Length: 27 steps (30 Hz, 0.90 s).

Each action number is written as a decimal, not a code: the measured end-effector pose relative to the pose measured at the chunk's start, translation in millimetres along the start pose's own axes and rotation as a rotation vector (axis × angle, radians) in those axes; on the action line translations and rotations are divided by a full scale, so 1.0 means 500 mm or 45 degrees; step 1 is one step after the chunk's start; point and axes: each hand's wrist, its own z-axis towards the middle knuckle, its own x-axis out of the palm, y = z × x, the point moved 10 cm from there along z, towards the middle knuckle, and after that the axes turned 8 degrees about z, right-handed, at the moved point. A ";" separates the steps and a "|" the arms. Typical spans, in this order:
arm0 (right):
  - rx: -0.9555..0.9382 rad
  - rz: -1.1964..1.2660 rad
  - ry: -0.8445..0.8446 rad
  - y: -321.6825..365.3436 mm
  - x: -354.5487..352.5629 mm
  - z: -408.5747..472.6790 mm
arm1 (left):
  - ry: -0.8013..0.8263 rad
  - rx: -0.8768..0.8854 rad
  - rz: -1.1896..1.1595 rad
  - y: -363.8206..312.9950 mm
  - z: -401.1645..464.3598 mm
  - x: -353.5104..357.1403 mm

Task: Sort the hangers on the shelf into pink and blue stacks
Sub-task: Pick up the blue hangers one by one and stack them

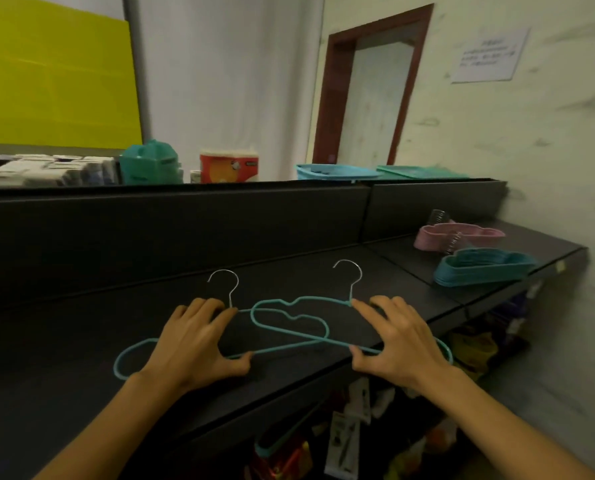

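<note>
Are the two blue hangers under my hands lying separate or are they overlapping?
Overlapping. The right hanger crosses over the left hanger between the left hand and right hand; both lie flat on the shelf.

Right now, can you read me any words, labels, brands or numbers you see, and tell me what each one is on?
Nothing in this view can be read.
Paper notice on the wall: several lines of print, too blurred to read.
Red and white package behind the shelf: a small dark label, too blurred to read.
Hanging packets under the shelf: markings too small to read.
</note>
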 end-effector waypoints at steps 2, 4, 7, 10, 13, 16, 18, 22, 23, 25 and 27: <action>-0.015 -0.014 -0.030 -0.046 -0.035 -0.014 | -0.009 0.023 -0.029 -0.059 0.031 -0.021; -0.022 -0.038 -0.060 -0.100 -0.075 -0.030 | -0.041 0.066 -0.059 -0.123 0.068 -0.043; 0.007 -0.074 -0.100 -0.201 -0.133 -0.067 | -0.162 0.116 -0.064 -0.230 0.124 -0.090; 0.054 -0.101 -0.137 -0.308 -0.192 -0.118 | -0.176 0.163 -0.096 -0.341 0.183 -0.111; 0.071 -0.198 -0.129 -0.409 -0.238 -0.171 | -0.228 0.177 -0.133 -0.446 0.227 -0.123; 0.118 -0.225 -0.136 -0.498 -0.271 -0.210 | -0.209 0.200 -0.208 -0.538 0.262 -0.118; 0.149 -0.204 -0.163 -0.548 -0.286 -0.230 | -0.195 0.243 -0.213 -0.593 0.287 -0.120; 0.171 -0.168 -0.241 -0.633 -0.306 -0.252 | -0.249 0.281 -0.239 -0.673 0.356 -0.136; 0.192 -0.156 -0.256 -0.657 -0.307 -0.255 | -0.266 0.293 -0.249 -0.692 0.377 -0.139; 0.222 -0.145 -0.274 -0.704 -0.307 -0.254 | -0.270 0.327 -0.254 -0.736 0.421 -0.137; 0.223 -0.157 -0.278 -0.750 -0.308 -0.245 | -0.282 0.363 -0.266 -0.779 0.466 -0.129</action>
